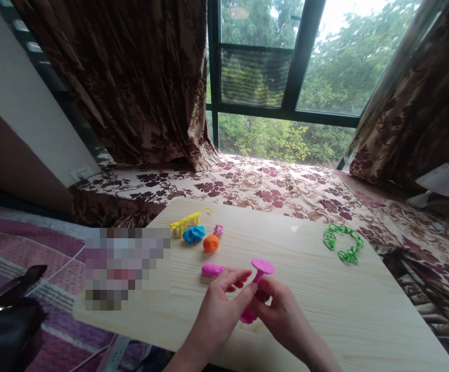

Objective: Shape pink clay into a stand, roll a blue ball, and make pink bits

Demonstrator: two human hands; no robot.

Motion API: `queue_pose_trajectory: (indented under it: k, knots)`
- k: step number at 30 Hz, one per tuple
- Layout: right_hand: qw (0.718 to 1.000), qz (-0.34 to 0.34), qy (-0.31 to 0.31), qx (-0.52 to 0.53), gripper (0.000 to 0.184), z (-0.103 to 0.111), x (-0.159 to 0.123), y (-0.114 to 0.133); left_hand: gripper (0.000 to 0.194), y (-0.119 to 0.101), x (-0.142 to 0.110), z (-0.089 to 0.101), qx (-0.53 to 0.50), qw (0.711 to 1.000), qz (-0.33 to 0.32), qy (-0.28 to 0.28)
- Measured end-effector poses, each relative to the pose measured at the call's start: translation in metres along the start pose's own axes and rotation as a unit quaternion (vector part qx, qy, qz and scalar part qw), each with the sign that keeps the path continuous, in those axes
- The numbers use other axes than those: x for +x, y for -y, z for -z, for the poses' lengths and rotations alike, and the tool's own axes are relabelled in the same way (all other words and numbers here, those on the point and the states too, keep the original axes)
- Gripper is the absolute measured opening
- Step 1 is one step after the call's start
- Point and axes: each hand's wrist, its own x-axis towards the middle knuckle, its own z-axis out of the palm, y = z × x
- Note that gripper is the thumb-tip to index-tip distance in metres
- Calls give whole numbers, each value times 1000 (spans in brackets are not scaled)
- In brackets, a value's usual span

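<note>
Holding a pink stemmed piece (263, 266) near the table's front edge

Both hands are partly curled on it, left hand (222, 302) thumb against the stem, right hand (280, 305) around the lower part, hiding some. A magenta lump (212, 269) sits by the left fingertips. Beyond lie an orange ball (211, 244), small pink figure (218, 230), blue lump (194, 235) and yellow four-legged figure (187, 222) towards the table's (305, 289) far-left corner; green loops (347, 256) lie towards the far-right.

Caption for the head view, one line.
Two hands hold a pink piece with a flat round top over a pale wooden table, small colourful figures beyond.
</note>
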Motion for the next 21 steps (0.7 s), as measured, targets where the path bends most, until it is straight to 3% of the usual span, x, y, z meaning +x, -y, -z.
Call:
queue_pose_trajectory:
  k: [5, 13, 16, 19, 21]
  knots:
    - [997, 33, 0, -77, 11, 5, -3, 14, 25, -1, -2, -3, -61, 998, 21, 13]
    - [997, 34, 0, -64, 14, 3, -2, 18, 28, -9, 0, 0, -188, 974, 124, -10]
    - [997, 54, -33, -45, 9, 12, -1, 16, 26, 1, -1, 1, -274, 947, 168, -21]
    - [992, 79, -100, -15, 17, 26, 2, 16, 23, 7, -3, 3, -352, 911, 214, 18]
    - [990, 94, -103, 8, 23, 30, 4, 18, 21, 5, -5, 3, -367, 902, 225, 43]
